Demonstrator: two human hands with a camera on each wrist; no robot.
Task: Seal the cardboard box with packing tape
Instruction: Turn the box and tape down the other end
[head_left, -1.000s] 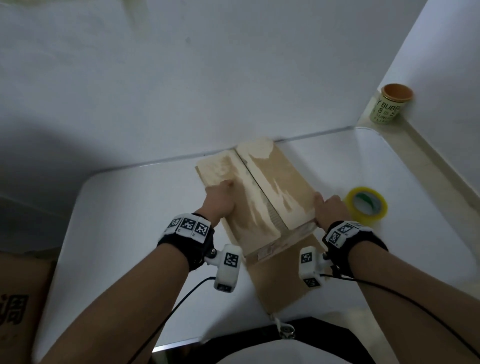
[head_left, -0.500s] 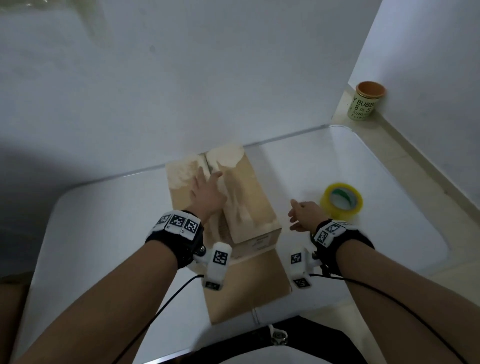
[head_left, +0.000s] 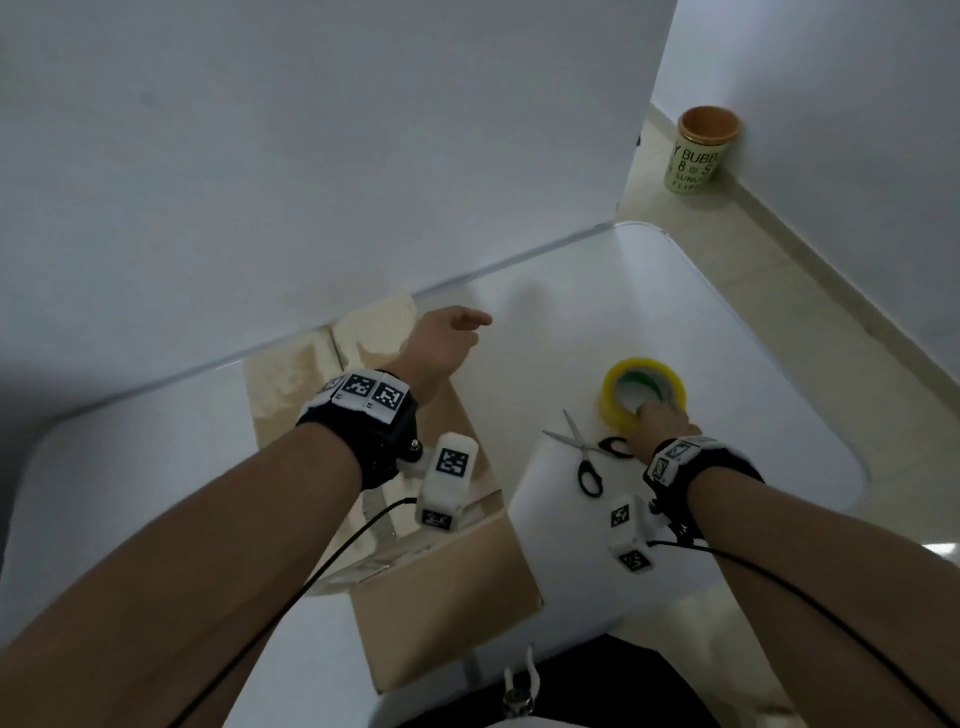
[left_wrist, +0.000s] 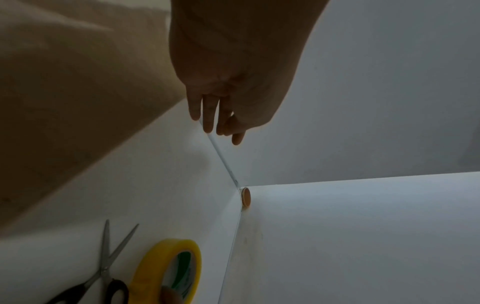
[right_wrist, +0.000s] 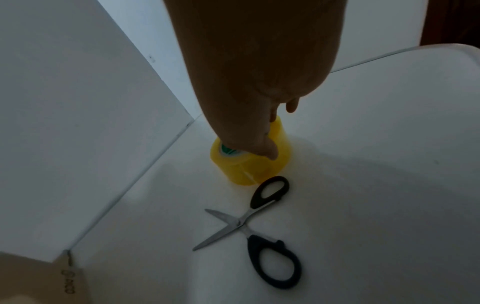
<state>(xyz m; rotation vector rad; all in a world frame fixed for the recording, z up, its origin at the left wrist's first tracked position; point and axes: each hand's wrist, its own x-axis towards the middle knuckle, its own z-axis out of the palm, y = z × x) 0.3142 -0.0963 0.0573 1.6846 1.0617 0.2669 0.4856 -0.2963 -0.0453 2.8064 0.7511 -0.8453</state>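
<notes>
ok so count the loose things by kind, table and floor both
box: 1
tape roll: 1
scissors: 1
cup: 1 (on the floor)
total: 4

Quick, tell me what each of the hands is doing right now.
Left hand: open, fingers relaxed, holding nothing, above the cardboard box's far end.
Right hand: gripping the yellow tape roll, fingers over its rim, beside the scissors.
</notes>
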